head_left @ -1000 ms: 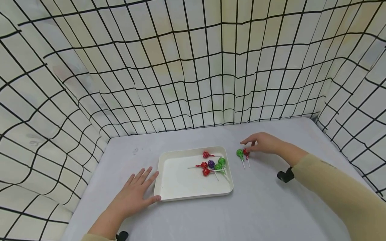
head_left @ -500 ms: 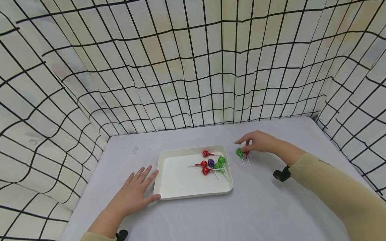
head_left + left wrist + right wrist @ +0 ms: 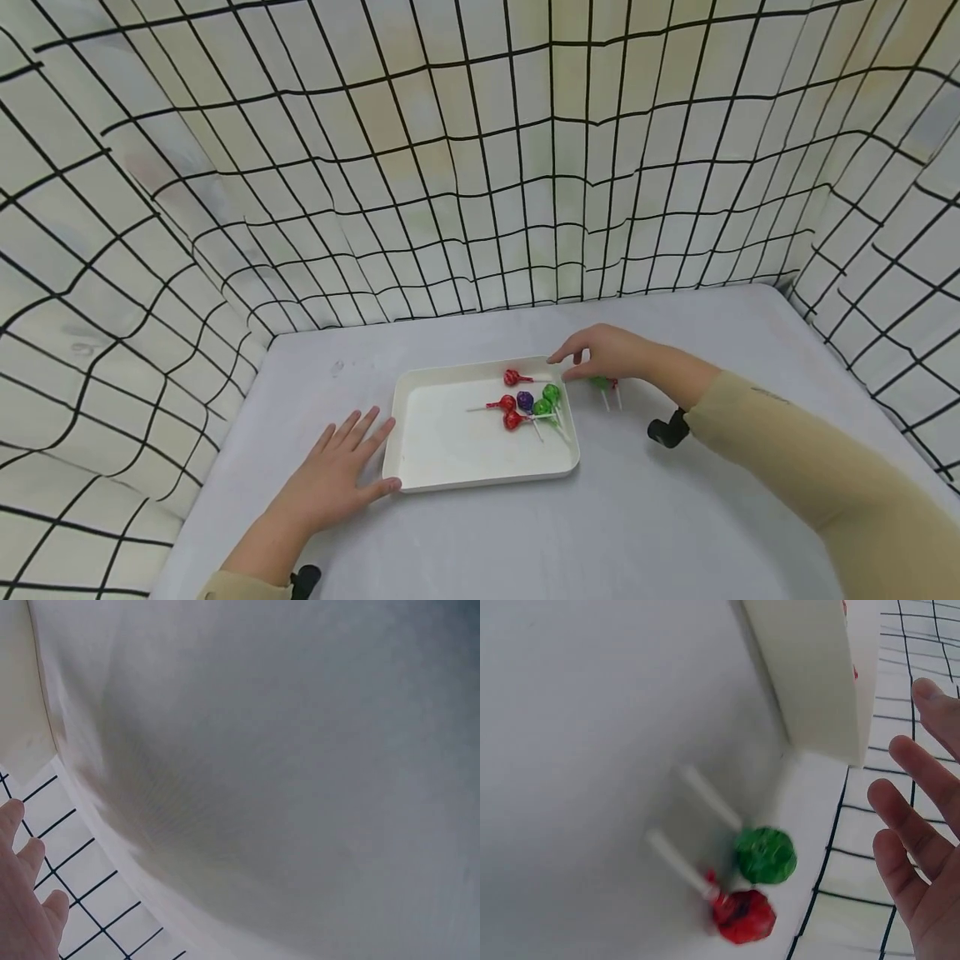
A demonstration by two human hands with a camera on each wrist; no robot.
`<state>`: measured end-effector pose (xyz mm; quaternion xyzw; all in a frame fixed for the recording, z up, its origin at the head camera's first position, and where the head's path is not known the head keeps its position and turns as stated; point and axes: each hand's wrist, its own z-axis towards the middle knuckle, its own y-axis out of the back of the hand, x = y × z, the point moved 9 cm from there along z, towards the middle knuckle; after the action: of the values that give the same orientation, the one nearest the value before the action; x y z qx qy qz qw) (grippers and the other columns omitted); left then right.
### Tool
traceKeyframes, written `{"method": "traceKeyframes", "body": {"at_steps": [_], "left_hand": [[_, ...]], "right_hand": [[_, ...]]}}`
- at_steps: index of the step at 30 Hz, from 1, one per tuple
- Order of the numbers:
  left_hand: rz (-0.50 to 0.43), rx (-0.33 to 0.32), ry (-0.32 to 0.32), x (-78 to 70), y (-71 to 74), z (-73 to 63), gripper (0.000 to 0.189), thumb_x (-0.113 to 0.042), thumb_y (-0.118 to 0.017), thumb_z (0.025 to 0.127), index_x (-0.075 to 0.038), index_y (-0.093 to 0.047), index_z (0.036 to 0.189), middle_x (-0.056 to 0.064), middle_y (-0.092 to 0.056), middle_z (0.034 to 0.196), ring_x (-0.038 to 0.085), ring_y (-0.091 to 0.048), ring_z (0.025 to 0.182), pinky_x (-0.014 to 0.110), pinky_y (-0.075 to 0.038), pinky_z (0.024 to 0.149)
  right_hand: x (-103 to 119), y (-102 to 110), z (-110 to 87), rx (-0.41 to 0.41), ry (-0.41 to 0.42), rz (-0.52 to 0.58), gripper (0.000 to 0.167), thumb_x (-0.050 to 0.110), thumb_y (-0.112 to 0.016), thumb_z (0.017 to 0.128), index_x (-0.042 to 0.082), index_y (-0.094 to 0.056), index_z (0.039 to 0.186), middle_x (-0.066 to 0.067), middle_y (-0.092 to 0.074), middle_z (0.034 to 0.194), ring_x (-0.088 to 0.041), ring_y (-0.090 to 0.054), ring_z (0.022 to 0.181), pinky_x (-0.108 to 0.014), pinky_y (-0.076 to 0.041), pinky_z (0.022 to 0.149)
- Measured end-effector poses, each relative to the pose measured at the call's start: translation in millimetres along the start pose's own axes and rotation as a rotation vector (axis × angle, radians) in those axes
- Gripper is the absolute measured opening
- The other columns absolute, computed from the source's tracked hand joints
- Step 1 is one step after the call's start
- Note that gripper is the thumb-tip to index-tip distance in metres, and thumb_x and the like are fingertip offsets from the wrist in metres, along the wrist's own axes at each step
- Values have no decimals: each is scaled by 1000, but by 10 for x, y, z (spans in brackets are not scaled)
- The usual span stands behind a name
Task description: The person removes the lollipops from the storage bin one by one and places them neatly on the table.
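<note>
A white tray holds several lollipops in its right half. Red lollipops, green lollipops and a purple lollipop lie close together there. My left hand is spread flat by the tray's left side, thumb at its front left corner. Over the tray's back right corner, my right hand hovers with fingers loosely bent and nothing held. Below that hand, outside the tray, lie a green lollipop and a red lollipop side by side, partly hidden in the head view.
A white cloth covers the table. White panels with a black grid stand around its back and sides. A small black device sits at the right wrist.
My right hand has moved left, from beside the two loose lollipops to the tray's back right corner. Both lollipops stay on the table. My left hand has kept its place.
</note>
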<state>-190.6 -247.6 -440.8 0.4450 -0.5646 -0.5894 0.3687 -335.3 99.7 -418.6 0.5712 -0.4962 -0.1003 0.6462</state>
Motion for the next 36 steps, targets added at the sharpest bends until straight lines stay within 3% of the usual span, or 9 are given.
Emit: {"method": "traceKeyframes", "body": {"at_steps": [7,12,20,36], "left_hand": [[2,6,-5,-25,-9,7,96,-79,-46,86,-18,-30,157,9,-24,163,37,-19,149,60,-14,118],[2,12,2,-62,-19,21,98,-77,-50,85,-14,-29,157,11,-25,163,38,-20,148,61,-16,117],[-9,16,29,-65,-53,33,101,-77,-52,85,-12,-27,158,11,-23,163,37,-19,149,61,-16,117],[-26,5,25,-95,-60,49,100,-72,-59,84,-11,-27,158,12,-23,163,37,-19,149,60,-16,118]], "right_hand": [[278,-98,139,29,57,-2,37,34,-77,87,27,-73,123,6,-69,120,-12,-58,95,-32,-51,78],[426,-161,193,69,66,-7,38,34,-77,88,26,-72,124,6,-70,118,-12,-58,94,-32,-50,78],[482,-281,292,120,55,-12,36,35,-78,87,32,-72,123,10,-69,116,-12,-57,95,-31,-50,76],[640,-341,334,158,95,-55,37,32,-79,87,28,-73,123,11,-69,116,-11,-58,93,-28,-51,76]]}}
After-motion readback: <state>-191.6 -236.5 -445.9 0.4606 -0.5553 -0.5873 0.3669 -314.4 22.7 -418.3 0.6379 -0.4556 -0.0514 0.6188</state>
